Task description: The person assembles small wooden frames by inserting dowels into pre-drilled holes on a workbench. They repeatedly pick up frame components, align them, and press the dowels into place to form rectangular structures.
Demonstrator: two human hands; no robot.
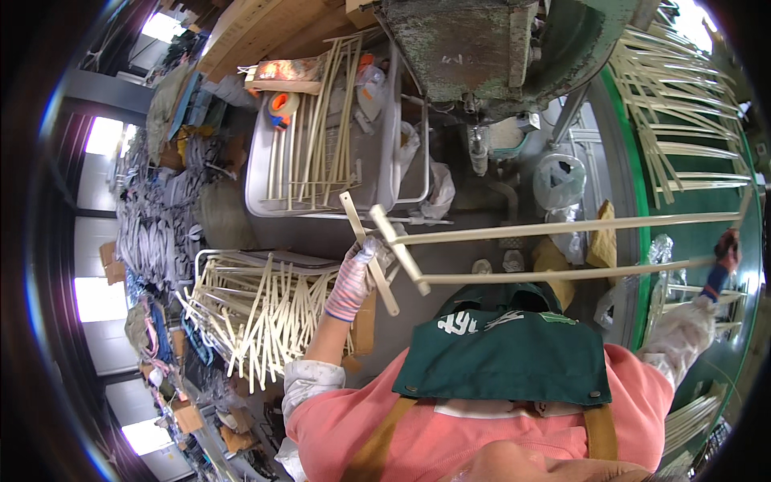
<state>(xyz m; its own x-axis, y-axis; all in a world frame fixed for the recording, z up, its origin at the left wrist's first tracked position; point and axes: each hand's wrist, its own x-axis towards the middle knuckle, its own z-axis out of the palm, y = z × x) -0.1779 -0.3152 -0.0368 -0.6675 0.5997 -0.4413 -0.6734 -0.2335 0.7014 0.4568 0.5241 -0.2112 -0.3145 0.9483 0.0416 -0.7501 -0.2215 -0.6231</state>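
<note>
My left hand (354, 277), in a striped work glove, grips the crossbar end of a pale wooden frame (562, 251) made of two long slats joined by a short crosspiece. The frame stretches level across my front, above a green apron. My right hand (727, 245), in a dark glove with a blue cuff, holds the far end of the lower slat at the right. A second short crosspiece (368, 251) sticks out slantwise beside my left hand.
A grey tray (261, 181) holding several pale slats and a roll of orange tape (281, 104) stands ahead on the left. A loose heap of slat frames (257, 309) lies below it. A rusty green machine (482, 48) rises ahead. More slats (683, 120) lie on a green table to the right.
</note>
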